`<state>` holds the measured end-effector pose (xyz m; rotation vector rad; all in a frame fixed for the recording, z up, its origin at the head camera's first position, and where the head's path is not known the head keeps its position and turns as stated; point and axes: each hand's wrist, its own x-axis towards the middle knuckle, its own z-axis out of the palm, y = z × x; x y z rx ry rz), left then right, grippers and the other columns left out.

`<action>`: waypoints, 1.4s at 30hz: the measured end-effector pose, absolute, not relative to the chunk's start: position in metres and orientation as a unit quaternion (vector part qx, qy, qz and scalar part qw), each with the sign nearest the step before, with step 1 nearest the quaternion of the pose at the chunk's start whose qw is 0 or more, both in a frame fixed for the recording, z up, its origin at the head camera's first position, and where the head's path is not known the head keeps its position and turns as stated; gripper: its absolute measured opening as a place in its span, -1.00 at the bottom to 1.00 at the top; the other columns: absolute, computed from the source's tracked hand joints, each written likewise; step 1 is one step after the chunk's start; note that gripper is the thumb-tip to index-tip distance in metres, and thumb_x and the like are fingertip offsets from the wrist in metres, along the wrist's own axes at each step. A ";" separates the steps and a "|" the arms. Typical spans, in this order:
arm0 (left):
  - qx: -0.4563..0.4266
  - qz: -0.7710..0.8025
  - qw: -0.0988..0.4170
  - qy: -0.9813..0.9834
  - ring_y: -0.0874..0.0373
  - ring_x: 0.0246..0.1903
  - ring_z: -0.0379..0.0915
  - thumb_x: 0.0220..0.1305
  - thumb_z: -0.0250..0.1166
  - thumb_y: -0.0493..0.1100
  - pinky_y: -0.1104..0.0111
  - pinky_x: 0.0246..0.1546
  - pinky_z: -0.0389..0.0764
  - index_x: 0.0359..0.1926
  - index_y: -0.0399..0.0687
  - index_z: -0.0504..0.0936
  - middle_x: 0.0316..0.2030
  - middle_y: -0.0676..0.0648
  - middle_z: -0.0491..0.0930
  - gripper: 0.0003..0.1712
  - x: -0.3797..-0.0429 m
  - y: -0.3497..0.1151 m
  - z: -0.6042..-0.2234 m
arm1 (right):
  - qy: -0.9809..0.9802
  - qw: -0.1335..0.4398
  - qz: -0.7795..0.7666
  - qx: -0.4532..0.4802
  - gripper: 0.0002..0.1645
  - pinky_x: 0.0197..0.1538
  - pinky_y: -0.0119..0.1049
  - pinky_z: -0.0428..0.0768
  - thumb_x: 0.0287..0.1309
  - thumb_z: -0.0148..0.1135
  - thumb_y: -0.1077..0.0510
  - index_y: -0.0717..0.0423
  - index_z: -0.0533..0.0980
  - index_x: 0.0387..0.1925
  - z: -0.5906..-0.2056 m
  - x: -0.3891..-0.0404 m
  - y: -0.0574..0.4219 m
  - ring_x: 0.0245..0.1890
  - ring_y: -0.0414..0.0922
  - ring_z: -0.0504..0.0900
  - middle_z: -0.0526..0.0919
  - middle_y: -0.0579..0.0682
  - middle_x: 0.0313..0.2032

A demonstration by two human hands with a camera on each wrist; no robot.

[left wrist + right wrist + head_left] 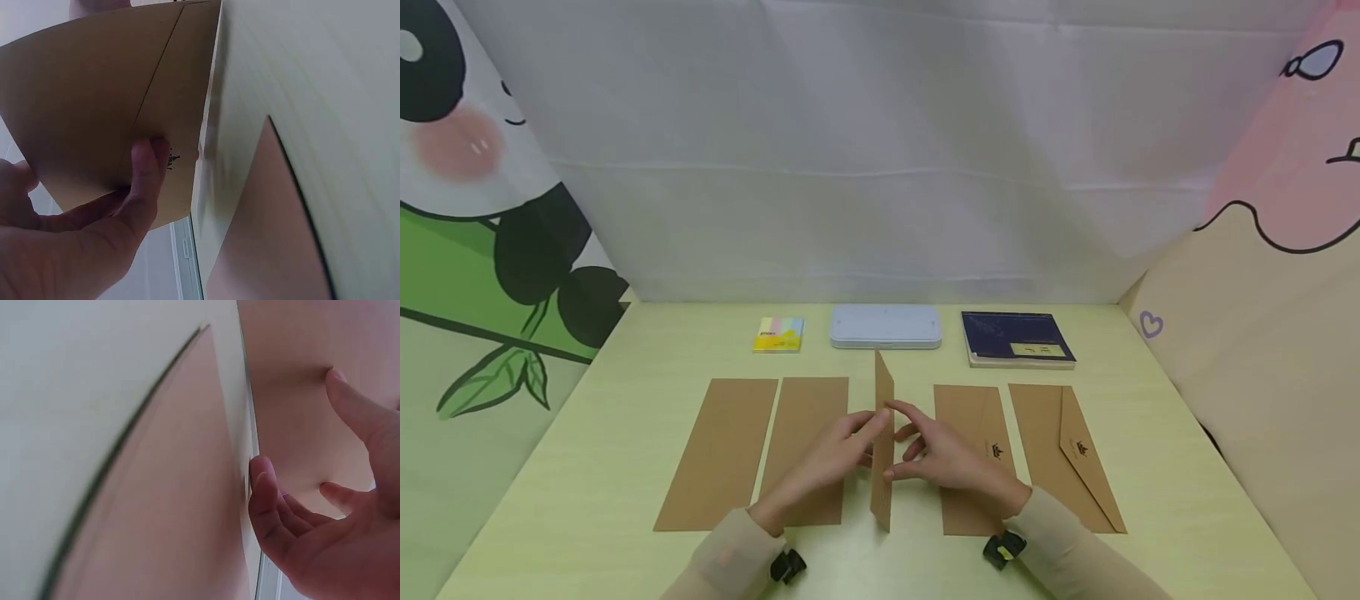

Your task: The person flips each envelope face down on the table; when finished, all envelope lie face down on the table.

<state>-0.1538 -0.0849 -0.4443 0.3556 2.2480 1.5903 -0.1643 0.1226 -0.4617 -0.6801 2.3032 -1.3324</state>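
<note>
A brown kraft envelope [882, 500] stands upright on its long side between my two hands. My left hand [835, 454] grips it, thumb near the upper edge and fingers against the flap face, as the left wrist view shows with the flap's line and a small crown print. From the other side, my right hand [951, 454] touches the plain face with thumb and index fingertips; its remaining fingers bend near the lower edge. Two plain-side-up envelopes [718, 450] lie on the left. On the right lie two flap-side-up envelopes [1045, 433], one partly under my right forearm.
Along the back of the pale table [587, 500] sit a pack of sticky notes [778, 334], a pale blue flat case [886, 325] and a dark blue notebook [1015, 333]. A white cloth [880, 167] hangs behind, with printed panels at both sides.
</note>
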 end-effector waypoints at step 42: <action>0.099 0.439 0.016 0.893 0.31 -0.76 0.19 0.06 0.41 -0.26 0.45 -0.77 0.22 0.05 -0.53 0.50 -0.65 0.07 0.44 -0.43 -0.157 -0.094 -0.456 | 0.909 0.090 -0.379 -0.146 -0.13 -0.36 -0.24 0.42 -0.19 0.58 0.06 0.18 0.41 0.20 -0.458 -0.171 0.129 -0.39 -0.10 0.42 0.48 0.02 -0.33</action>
